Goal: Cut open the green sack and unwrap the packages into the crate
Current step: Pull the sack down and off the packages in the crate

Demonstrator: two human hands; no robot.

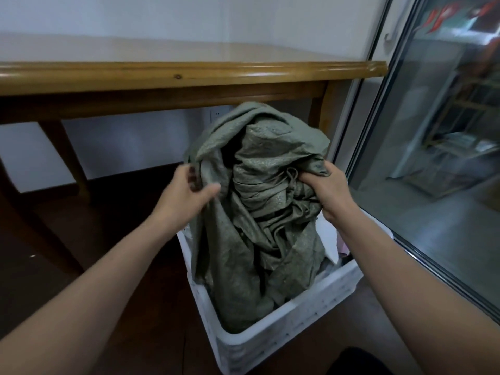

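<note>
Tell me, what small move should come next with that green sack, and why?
Probably lift the sack a little, straight up. The left hand and right hand both grip its crumpled top, while its lower part sits inside the crate. Raising it might let anything inside slide down into the crate, though what it holds is hidden.

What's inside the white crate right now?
The crumpled green sack fills most of the white crate. Pale items peek out at its right side; anything beneath is covered.
</note>
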